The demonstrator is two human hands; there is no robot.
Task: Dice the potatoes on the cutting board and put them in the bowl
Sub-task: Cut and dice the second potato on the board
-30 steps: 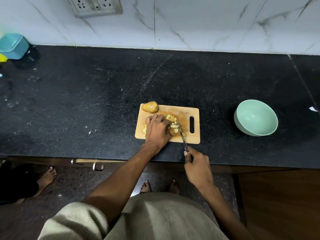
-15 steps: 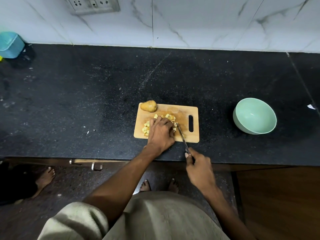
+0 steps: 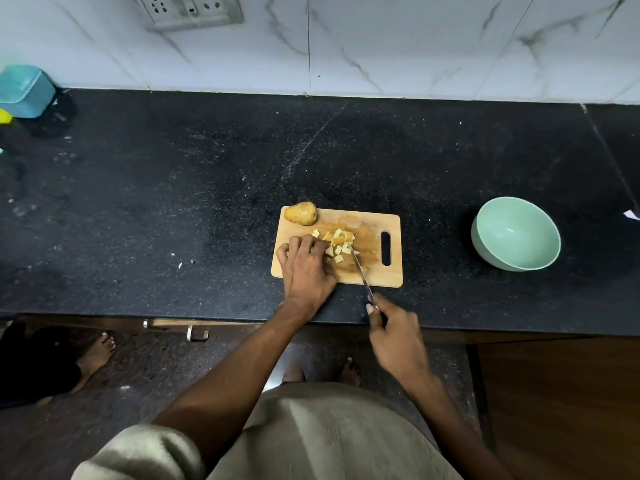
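Bare forearms and bare feet (image 3: 349, 370); short, loose, pale beige sleeve (image 3: 138, 452) and matching beige garment (image 3: 329, 434) covering torso.

Wood, stone and glaze on our counter

We see a pale matt rectangular wooden cutting board (image 3: 374, 233) on speckled black polished stone countertop (image 3: 173, 188), a smooth mint-green glossy bowl (image 3: 516, 233), a shiny thin metal knife blade (image 3: 360, 271), and glossy white marble-look wall tiles (image 3: 415, 43).

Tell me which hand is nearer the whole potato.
Left. The left hand lies on the cutting board just below the whole potato; the right hand is off the board, gripping the knife.
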